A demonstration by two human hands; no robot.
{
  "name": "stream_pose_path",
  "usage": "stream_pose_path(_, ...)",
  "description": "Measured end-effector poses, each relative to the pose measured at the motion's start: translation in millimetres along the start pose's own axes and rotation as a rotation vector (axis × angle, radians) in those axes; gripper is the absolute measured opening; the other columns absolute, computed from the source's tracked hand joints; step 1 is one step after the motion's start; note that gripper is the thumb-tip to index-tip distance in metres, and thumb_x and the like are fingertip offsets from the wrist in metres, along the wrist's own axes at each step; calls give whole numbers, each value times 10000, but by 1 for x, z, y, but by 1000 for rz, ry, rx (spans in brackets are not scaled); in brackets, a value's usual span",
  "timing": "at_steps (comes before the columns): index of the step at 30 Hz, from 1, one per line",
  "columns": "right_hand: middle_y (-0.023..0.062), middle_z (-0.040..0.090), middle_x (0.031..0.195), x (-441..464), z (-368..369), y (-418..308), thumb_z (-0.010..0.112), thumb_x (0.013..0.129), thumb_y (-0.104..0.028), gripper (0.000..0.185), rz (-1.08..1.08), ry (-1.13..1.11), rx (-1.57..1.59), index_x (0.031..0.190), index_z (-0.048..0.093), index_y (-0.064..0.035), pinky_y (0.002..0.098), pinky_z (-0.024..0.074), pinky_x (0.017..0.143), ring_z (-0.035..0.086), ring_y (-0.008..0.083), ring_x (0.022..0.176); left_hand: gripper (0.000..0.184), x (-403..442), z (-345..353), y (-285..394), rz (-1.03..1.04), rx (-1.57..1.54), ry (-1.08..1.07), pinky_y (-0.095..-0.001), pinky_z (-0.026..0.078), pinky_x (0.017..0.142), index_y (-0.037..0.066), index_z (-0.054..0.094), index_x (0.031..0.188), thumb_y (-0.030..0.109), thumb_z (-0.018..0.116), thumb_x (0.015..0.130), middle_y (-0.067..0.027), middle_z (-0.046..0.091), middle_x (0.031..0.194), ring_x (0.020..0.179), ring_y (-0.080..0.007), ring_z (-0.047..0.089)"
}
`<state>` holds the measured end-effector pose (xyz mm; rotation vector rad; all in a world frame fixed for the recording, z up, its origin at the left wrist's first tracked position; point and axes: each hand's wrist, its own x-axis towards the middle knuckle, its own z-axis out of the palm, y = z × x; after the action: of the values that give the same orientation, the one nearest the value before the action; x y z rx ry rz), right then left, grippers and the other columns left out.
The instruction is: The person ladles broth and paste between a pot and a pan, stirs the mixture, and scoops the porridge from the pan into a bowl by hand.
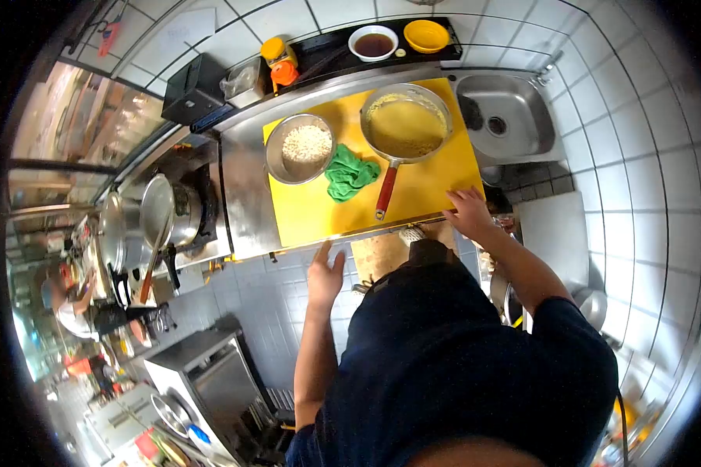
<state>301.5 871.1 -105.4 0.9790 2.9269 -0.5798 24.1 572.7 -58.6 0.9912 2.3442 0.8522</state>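
My left hand (325, 272) hangs just off the front edge of the yellow cutting board (311, 222), fingers apart and holding nothing. At the board's right front corner, my right hand (467, 213) rests with its fingers spread. A saucepan (403, 128) with a red handle stands on the board, coated inside with a yellowish mixture. To its left is a metal bowl (290, 167) with pale, chunky pieces in it. Between bowl and pan lies a crumpled green cloth (350, 173). Neither hand touches the pan, bowl or cloth.
A steel sink (514, 140) adjoins the board on the right. Behind it, a ledge carries a white bowl of dark liquid (374, 44), a yellow bowl (427, 36) and an orange-capped jar (280, 58). Large pots (171, 214) stand at left; a person (74, 300) is farther off.
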Motion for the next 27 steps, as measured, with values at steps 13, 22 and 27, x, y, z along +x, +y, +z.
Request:
stream_pose_path(13, 212, 584, 1276, 118, -109, 68, 644, 921, -201, 386, 3, 482, 425, 1260, 586, -28, 451, 507, 921, 604, 372, 1110, 285, 94, 78, 134, -109, -249, -98, -415, 488, 722, -27, 576, 1037, 225, 631, 916, -233, 634, 845, 791, -345, 632)
stream_pose_path(22, 175, 686, 1077, 313, -209, 91, 624, 902, -276, 342, 207, 514, 55, 1151, 645, -42, 441, 534, 852, 667, 350, 978, 213, 83, 76, 139, -104, -256, -54, -383, 479, 671, -29, 564, 1028, 140, 622, 912, -194, 604, 795, 704, -288, 588)
stream_pose_path(27, 190, 693, 1041, 370, -211, 108, 625, 866, -237, 296, 295, 232, -34, 1087, 650, -42, 470, 520, 858, 657, 373, 994, 213, 79, 106, 93, -106, -329, -10, -378, 485, 689, -29, 572, 1043, 131, 626, 913, -185, 623, 818, 725, -269, 596)
